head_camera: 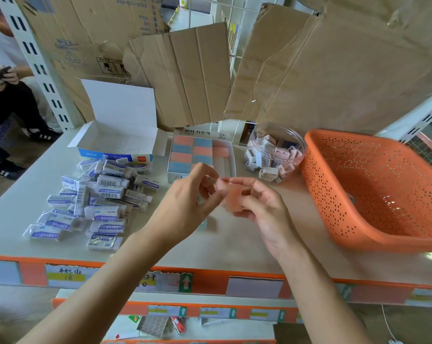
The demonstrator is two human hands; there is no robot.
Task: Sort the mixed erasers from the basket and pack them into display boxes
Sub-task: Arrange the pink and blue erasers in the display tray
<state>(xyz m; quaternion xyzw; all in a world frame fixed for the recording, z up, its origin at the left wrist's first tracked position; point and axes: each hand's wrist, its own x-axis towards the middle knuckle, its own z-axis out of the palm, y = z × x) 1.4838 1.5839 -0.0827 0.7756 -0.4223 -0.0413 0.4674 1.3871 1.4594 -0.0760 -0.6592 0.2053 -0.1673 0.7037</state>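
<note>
Both hands meet above the middle of the table. My right hand (260,204) holds a pink eraser (232,198) in clear wrap, and my left hand (192,194) pinches the wrap at its top left. Just behind them stands a display box (231,155) packed with pink and blue erasers, with an open gap on its right side. An empty white box (118,140) with its lid up sits at the back left. Several white sleeved erasers (95,194) lie in a loose heap on the left. The orange basket (373,194) stands tilted at the right and looks empty.
A clear round tub (277,150) of small pale erasers stands between the display box and the basket. Cardboard sheets (185,70) hang behind the table. A person (6,95) sits at the far left. Shelf edges with labels (160,279) run below the table front.
</note>
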